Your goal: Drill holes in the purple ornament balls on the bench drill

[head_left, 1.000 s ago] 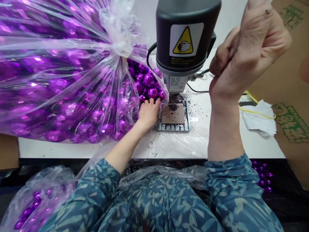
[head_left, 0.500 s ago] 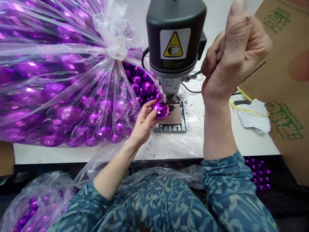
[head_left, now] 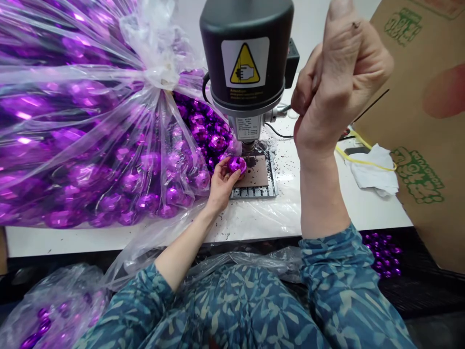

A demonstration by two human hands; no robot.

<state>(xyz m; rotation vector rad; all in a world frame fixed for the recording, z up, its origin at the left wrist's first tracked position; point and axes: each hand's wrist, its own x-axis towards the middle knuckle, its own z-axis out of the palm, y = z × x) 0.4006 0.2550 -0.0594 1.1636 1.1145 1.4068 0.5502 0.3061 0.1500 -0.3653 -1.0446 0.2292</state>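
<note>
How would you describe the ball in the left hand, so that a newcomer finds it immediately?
Look for the black machine with the yellow triangle, at the top middle. Below it, by the left edge of the brown plate, the left hand holds a shiny, faceted purple ball. The neighbouring balls crowd the clear bag; only this one is held.

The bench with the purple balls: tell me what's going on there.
A person's left hand pinches one shiny purple ball at the left side of the brown board under a black machine with a hand-warning label; whether ball and board touch is unclear. The right hand is raised in a closed fist to the machine's right; whatever it may grip is hidden. A clear bag of purple balls sits to the left, and dark crumbs are scattered over the board and white table.
</note>
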